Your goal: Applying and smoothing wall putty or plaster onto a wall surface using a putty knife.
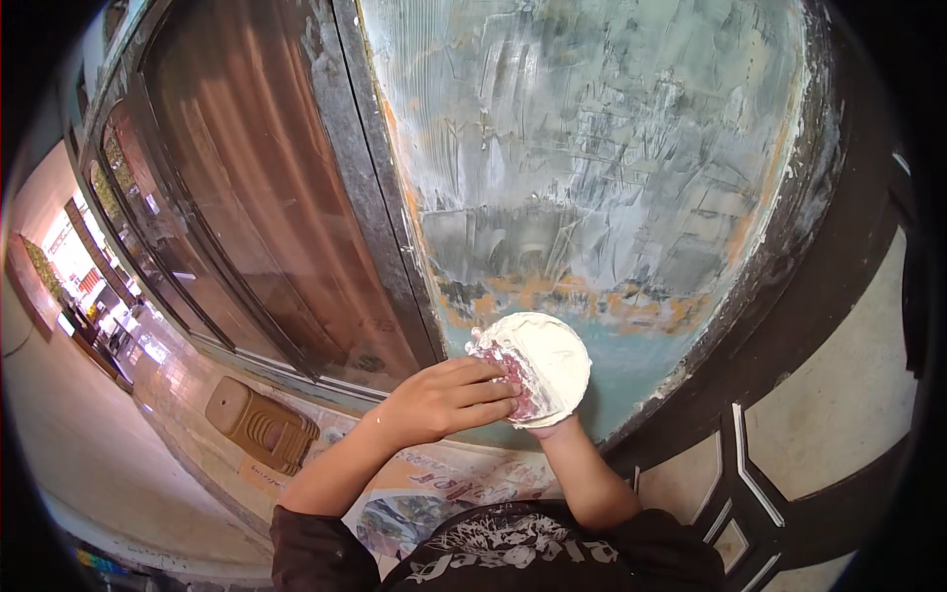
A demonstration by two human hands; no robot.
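Note:
My left hand [452, 403] has its fingers bent over a flat reddish putty scraper [519, 383]. White paste is smeared along the scraper's edges, and it rests on the paste in a round white dish [562, 367]. The paste covers the dish, with a straight line across it beside the scraper. From beneath, my right hand [554, 430] holds the dish up; most of its fingers are hidden under it. Just beyond is a pale green wall panel [592, 178], streaked with grey and white filler and edged with orange patches.
Dark-framed glass with a brown curtain [266, 187] is at the left. A brown plastic stool [258, 424] stands on the tiled floor. Printed sheeting [414, 508] lies below my arms. Dark trim [779, 326] borders the panel, with a brown-and-cream patterned surface [838, 405] at the right.

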